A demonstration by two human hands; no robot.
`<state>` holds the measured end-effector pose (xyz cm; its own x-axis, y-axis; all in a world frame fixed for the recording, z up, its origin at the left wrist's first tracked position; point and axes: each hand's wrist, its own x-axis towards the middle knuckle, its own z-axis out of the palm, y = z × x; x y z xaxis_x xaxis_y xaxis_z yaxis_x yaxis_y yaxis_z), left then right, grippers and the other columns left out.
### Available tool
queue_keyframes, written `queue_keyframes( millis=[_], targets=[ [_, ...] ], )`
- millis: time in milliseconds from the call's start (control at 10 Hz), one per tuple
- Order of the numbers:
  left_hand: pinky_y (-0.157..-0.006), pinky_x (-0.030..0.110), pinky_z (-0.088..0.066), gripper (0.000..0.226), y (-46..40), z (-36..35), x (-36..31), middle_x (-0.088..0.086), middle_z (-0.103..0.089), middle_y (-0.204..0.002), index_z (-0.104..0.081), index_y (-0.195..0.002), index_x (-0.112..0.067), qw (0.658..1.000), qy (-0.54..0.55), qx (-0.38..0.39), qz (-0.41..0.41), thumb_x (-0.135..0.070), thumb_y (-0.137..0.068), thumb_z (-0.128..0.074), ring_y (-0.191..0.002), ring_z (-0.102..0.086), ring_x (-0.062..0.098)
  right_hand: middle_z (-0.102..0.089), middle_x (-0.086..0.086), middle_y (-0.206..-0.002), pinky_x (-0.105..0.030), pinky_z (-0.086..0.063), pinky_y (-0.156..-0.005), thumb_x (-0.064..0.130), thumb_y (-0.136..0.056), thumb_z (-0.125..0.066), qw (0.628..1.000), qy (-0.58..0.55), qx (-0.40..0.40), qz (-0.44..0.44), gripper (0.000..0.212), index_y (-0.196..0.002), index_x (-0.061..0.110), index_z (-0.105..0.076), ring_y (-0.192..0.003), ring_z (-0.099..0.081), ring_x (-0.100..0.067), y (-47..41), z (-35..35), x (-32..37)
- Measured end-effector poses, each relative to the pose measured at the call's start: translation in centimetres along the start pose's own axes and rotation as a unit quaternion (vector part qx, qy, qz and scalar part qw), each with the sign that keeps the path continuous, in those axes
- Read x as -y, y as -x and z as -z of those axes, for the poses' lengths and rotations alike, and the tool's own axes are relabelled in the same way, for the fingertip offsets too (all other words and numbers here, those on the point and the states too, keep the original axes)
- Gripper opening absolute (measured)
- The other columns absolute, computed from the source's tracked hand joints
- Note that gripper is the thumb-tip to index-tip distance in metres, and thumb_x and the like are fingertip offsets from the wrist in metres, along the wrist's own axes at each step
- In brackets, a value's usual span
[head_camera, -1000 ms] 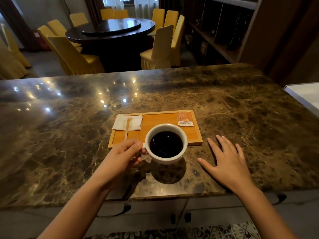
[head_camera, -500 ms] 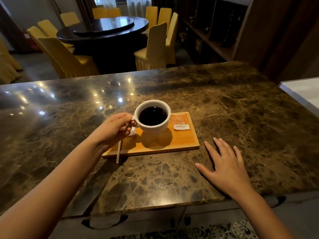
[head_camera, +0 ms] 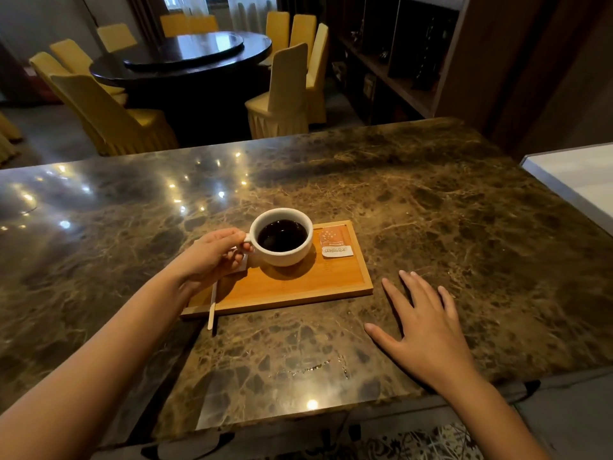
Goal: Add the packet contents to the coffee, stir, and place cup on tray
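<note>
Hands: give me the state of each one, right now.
Left hand: closed on the handle of the cup, over the tray.
Right hand: open, flat on the counter, holding nothing.

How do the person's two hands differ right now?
The left hand is curled, pinching the handle of the cup; the right hand is open with fingers spread. The left hand is over the tray; the right hand lies flat on the marble counter, just off the tray's near right corner. The left holds something; the right holds nothing. Both are bare, as are the forearms.
</note>
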<state>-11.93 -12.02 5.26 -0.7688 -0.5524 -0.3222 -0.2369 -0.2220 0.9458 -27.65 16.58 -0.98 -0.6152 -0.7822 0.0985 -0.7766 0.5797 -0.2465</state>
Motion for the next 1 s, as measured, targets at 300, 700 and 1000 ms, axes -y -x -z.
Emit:
queue_keyframes(
  millis=[300, 700, 1000],
  targets=[
    [-0.048, 0.014, -0.049, 0.019, 0.7, -0.5, -1.0, 0.000, -0.063, -0.073, -0.066, -0.090, -0.007, 0.989, -0.142, -0.039, -0.004, -0.018, -0.089, -0.050, -0.057, -0.057, 0.004, -0.022, -0.005, -0.155, -0.048, -0.003, -0.115, 0.076, -0.072, -0.018, 1.000, -0.003, -0.002, 0.002, 0.086, -0.142, 0.027, -0.027, -0.143, -0.010, -0.018, 0.0, 0.0, 0.0],
    [-0.073, 0.026, -0.044, 0.029, 5.3, -1.5, 0.7, 0.006, -0.060, -0.115, -0.053, -0.116, -0.016, 0.849, -0.396, -0.293, -0.192, -0.029, -0.090, -0.049, -0.091, -0.058, 0.017, -0.025, -0.007, -0.154, -0.049, -0.008, -0.115, 0.076, -0.072, -0.017, 1.000, 0.017, -0.001, 0.009, 0.087, -0.141, 0.026, -0.029, -0.143, -0.013, -0.020, 0.0, 0.0, 0.1],
    [-0.093, 0.050, -0.044, 0.053, 14.2, -1.5, 9.5, 0.013, -0.052, -0.130, -0.045, -0.128, -0.015, 0.729, -0.586, -0.342, -0.087, -0.046, -0.084, -0.049, -0.120, -0.046, 0.028, -0.029, -0.008, -0.152, -0.048, -0.012, -0.113, 0.072, -0.074, -0.015, 0.999, 0.038, -0.005, -0.001, 0.084, -0.140, 0.024, -0.032, -0.142, -0.018, -0.022, 0.4, 0.0, 0.4]
  ],
)
